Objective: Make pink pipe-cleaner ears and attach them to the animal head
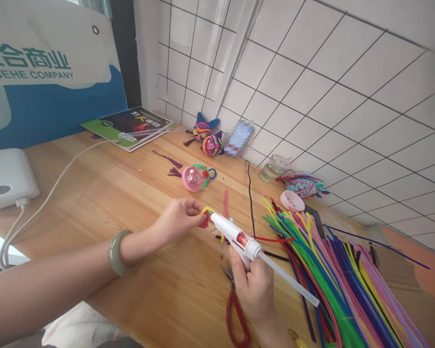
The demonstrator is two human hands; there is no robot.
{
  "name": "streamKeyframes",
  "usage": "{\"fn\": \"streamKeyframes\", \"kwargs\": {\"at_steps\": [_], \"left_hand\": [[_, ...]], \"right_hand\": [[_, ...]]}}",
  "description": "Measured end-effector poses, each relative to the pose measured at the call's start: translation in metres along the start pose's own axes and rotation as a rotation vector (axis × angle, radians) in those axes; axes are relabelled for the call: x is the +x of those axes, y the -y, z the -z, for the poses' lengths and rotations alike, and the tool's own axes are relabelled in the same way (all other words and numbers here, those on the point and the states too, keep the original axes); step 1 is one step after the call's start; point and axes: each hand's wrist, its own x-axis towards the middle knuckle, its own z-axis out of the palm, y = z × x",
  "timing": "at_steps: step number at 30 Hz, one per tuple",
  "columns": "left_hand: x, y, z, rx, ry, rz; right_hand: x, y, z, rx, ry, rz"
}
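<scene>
My right hand (253,287) is wrapped round the handle of a white hot glue gun (235,238), a clear glue stick jutting from its back toward the lower right. The gun's nozzle touches a small piece of bent pipe cleaner, yellow and pink (205,216). My left hand (179,218), with a jade bangle on the wrist, pinches that piece just above the wooden table (130,203).
A big sheaf of coloured pipe cleaners (333,275) lies at the right. Red-handled scissors (235,309) rest under my right hand. A pink plastic ball ornament (194,178), woven balls (208,140), a glass jar (271,170), a booklet (130,126) and a white charger box (5,176) with cable sit farther back.
</scene>
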Motion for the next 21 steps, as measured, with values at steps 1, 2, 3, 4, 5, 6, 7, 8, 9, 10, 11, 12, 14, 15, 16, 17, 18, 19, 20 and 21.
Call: {"fn": "streamKeyframes", "kwargs": {"at_steps": [1, 2, 3, 4, 5, 6, 7, 8, 9, 10, 11, 12, 14, 15, 16, 17, 18, 19, 20, 21], "left_hand": [[-0.0001, 0.0002, -0.0001, 0.002, 0.000, -0.001], [-0.0002, 0.0002, -0.0001, 0.003, -0.001, -0.001], [-0.0004, -0.0001, -0.0001, 0.003, -0.003, -0.001], [-0.0007, -0.0007, -0.0001, 0.004, -0.008, 0.000], [-0.0009, -0.0015, 0.0000, 0.003, -0.012, 0.000], [-0.0011, -0.0024, 0.0001, 0.000, -0.014, 0.001], [-0.0013, -0.0032, 0.0002, -0.005, -0.015, 0.000], [-0.0014, -0.0037, 0.0002, -0.012, -0.013, -0.002], [-0.0014, -0.0040, 0.0003, -0.018, -0.008, -0.004], [-0.0014, -0.0038, 0.0002, -0.021, -0.002, -0.005], [-0.0013, -0.0033, 0.0001, -0.018, 0.003, -0.007], [-0.0011, -0.0025, 0.0000, -0.011, 0.006, -0.008], [-0.0007, -0.0005, -0.0004, 0.011, 0.000, -0.008], [-0.0004, 0.0003, -0.0006, 0.020, -0.007, -0.008], [-0.0002, 0.0009, -0.0008, 0.025, -0.015, -0.009], [-0.0001, 0.0011, -0.0010, 0.027, -0.021, -0.008], [-0.0001, 0.0010, -0.0011, 0.026, -0.025, -0.007], [-0.0002, 0.0006, -0.0012, 0.023, -0.028, -0.006], [-0.0002, 0.0001, -0.0013, 0.018, -0.028, -0.005], [-0.0003, -0.0005, -0.0014, 0.012, -0.025, -0.004]], "right_hand": [[0.0001, -0.0001, -0.0001, 0.002, -0.003, 0.001], [0.0001, -0.0003, -0.0001, 0.004, -0.005, 0.002], [0.0000, -0.0006, -0.0002, 0.005, -0.009, 0.002], [-0.0001, -0.0010, -0.0002, 0.005, -0.012, 0.002], [-0.0003, -0.0013, -0.0002, 0.005, -0.015, 0.003], [-0.0005, -0.0015, -0.0001, 0.005, -0.015, 0.003], [-0.0007, -0.0016, -0.0001, 0.006, -0.012, 0.001], [-0.0009, -0.0016, 0.0000, 0.008, -0.009, -0.003], [-0.0010, -0.0015, 0.0001, 0.010, -0.008, -0.005], [-0.0011, -0.0013, 0.0002, 0.014, -0.004, -0.007], [-0.0011, -0.0011, 0.0003, 0.019, -0.001, -0.009], [-0.0011, -0.0009, 0.0002, 0.021, 0.001, -0.009], [-0.0006, -0.0006, -0.0001, 0.018, 0.005, -0.004], [-0.0003, -0.0006, -0.0003, 0.013, 0.007, -0.002], [0.0001, -0.0005, -0.0004, 0.007, 0.009, -0.001], [0.0005, -0.0004, -0.0004, 0.001, 0.004, 0.001], [0.0008, -0.0004, -0.0003, -0.004, -0.001, 0.001], [0.0011, -0.0003, -0.0001, -0.009, -0.009, 0.000], [0.0013, -0.0002, 0.0002, -0.013, -0.014, -0.001], [0.0014, -0.0001, 0.0006, -0.017, -0.019, -0.002]]}}
